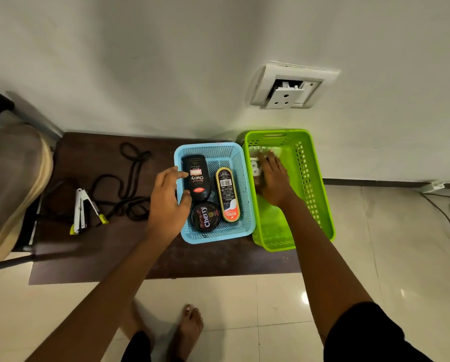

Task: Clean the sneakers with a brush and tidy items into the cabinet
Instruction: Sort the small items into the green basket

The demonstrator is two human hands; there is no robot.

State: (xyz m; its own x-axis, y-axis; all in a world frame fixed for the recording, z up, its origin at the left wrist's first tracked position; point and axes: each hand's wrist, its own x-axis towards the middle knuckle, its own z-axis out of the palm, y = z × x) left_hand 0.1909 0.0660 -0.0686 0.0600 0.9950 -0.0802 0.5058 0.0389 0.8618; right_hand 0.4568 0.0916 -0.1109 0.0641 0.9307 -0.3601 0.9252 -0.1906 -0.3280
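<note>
Three polish containers (196, 178) in blue basket (218, 236); cord (134, 173) beside.
</note>
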